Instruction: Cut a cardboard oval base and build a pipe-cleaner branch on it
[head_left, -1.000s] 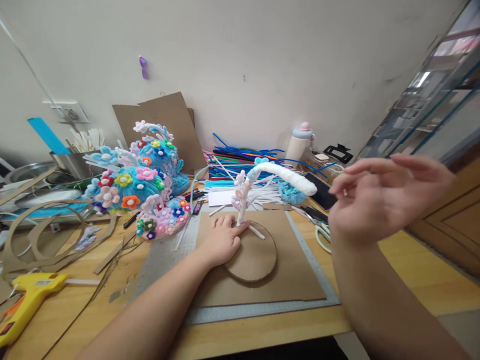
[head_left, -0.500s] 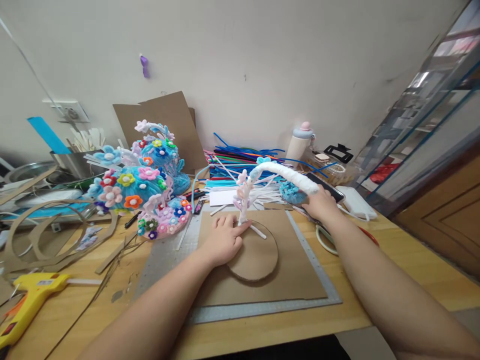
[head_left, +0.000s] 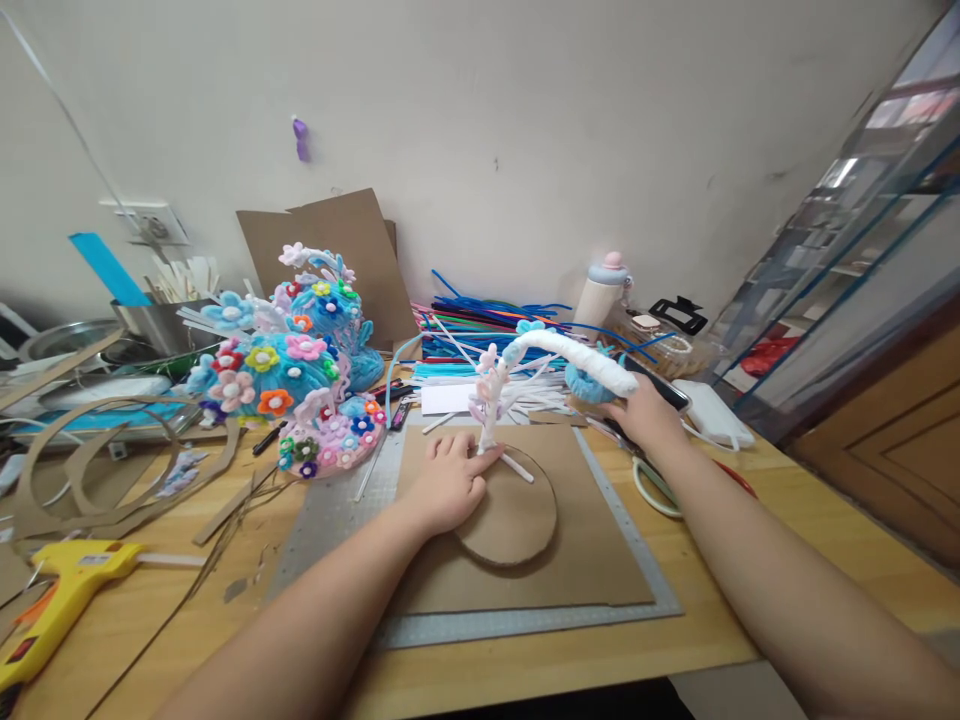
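Observation:
On a round cardboard disc [head_left: 517, 520] stands a white fuzzy stem [head_left: 489, 425] with pale flowers, arching over to the right in a thick white wrapped arm [head_left: 577, 348]. My left hand [head_left: 450, 485] is closed about the stem's foot, its index finger lying across the base and its palm side on the disc's left edge. Behind the arch's right end, my right hand [head_left: 645, 410] has its fingertips closed at a round blue fuzzy piece [head_left: 589, 385]. The arch end partly hides those fingers. A short white rod [head_left: 519, 468] lies on the disc.
A cardboard sheet [head_left: 600, 560] on a grey cutting mat [head_left: 671, 600] lies beneath the disc. Left are a flower-covered blue model [head_left: 289, 370], cardboard rings [head_left: 34, 470] and a yellow glue gun [head_left: 67, 580]. Behind are pipe cleaners [head_left: 480, 345], a bottle [head_left: 600, 295] and a phone [head_left: 664, 385].
The blue fuzzy piece has turned and tilted at my right fingertips. My left hand stays at the stem's foot. The whole view has shifted slightly.

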